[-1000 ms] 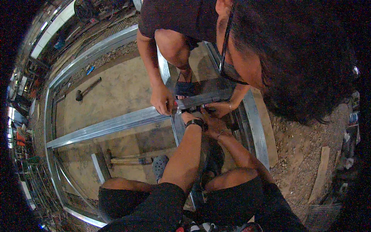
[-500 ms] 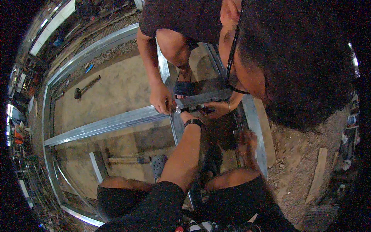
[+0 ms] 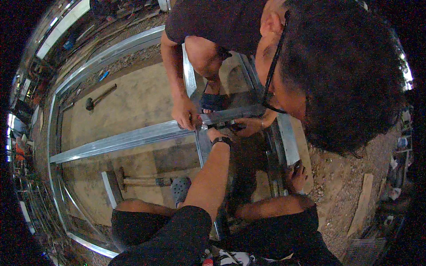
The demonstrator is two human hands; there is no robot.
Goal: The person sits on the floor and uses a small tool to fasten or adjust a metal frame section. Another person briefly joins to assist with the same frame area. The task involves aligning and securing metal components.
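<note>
My left hand point(image 3: 215, 134), with a dark watch above it, is at the joint where a long galvanized metal beam point(image 3: 124, 138) meets a crosspiece point(image 3: 203, 146). It seems closed on the metal there, though its fingertips are hidden. A co-worker's one hand point(image 3: 184, 114) pinches at the same joint from the far side. The co-worker's other hand point(image 3: 248, 126) holds a dark tool point(image 3: 235, 126), only partly visible, against the beam. Off to the right, my right hand point(image 3: 298, 178) is beside the frame's right-hand rail point(image 3: 289, 144), its fingers apart.
The co-worker's head point(image 3: 341, 80) covers the upper right. Inside the frame, a mallet point(image 3: 101, 96) lies at the far left and a long-handled hammer point(image 3: 144, 181) near my left shoe point(image 3: 180, 189). A short metal offcut point(image 3: 112, 189) is close by. A wooden strip point(image 3: 361, 204) lies on the gravel.
My right hand has moved slightly right and nearer to me along the rail. My left hand and the co-worker's hands stay at the joint. The view has shifted a little.
</note>
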